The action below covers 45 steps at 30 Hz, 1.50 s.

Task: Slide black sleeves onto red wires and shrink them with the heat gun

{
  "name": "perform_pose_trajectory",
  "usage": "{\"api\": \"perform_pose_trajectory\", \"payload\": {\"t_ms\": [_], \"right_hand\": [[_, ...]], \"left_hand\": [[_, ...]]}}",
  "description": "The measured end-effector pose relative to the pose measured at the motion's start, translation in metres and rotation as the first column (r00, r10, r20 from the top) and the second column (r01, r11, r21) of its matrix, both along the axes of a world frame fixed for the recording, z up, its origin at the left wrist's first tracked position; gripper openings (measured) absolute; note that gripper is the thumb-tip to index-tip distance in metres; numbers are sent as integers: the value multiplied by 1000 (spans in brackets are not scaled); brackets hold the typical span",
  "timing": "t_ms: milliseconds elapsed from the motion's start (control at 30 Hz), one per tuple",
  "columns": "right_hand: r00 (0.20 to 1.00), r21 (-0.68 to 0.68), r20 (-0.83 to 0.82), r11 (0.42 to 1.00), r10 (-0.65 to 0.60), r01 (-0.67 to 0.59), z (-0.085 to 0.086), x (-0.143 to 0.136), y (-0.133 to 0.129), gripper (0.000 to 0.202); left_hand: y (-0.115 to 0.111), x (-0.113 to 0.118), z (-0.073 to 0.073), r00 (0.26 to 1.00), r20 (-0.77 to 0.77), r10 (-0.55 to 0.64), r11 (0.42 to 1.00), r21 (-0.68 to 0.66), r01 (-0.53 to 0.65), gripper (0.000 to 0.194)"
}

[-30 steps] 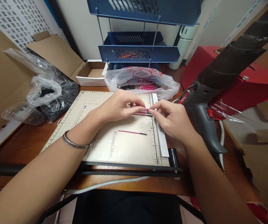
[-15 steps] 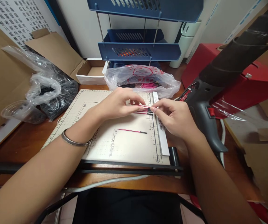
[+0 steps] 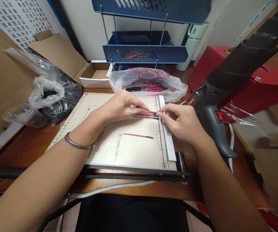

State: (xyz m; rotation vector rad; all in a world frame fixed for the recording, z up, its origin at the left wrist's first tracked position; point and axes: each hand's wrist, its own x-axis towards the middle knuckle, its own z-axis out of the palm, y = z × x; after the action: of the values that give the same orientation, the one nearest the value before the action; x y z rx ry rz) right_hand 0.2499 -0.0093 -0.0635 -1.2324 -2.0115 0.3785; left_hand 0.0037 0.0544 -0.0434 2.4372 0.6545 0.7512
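Observation:
Several thin red wires with black ends (image 3: 151, 117) lie side by side on the cream cutter board (image 3: 105, 129), near its right ruler edge. My left hand (image 3: 126, 106) is closed on the red part of these wires, thumb and fingers pinched over them. At their black tips, my right hand (image 3: 177, 120) pinches with thumb and index finger beside the white strip (image 3: 169, 145). A single red wire with a black end (image 3: 138, 135) lies apart, closer to me on the board.
Behind the board sits a clear plastic bag (image 3: 175, 88) with more wires. A grey heat gun (image 3: 213, 103) stands close at the right. Left are a bag of black pieces (image 3: 61, 103) and an open carton (image 3: 97, 82). Blue shelves (image 3: 146, 53) rise behind.
My left fingers have shifted slightly and come closer together over the wires. My right hand has hardly moved.

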Motion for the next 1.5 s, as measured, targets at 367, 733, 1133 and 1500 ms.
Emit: {"api": "perform_pose_trajectory", "payload": {"t_ms": [367,733,1133,1500], "right_hand": [[1000,9,-4,1000,18,-18,-1,6,2,12],[1000,-48,-12,999,2,-3,-1,10,3,16],[998,-36,-50,999,33,-34,1,5,2,12],[998,-74,-52,996,40,-43,1,3,0,15]], "left_hand": [[0,-3,2,998,3,57,998,40,-57,13],[7,-8,-3,997,22,71,984,164,-73,16],[0,-3,2,998,45,53,983,171,-60,13],[0,-2,1,998,60,25,996,80,-29,12]]}}
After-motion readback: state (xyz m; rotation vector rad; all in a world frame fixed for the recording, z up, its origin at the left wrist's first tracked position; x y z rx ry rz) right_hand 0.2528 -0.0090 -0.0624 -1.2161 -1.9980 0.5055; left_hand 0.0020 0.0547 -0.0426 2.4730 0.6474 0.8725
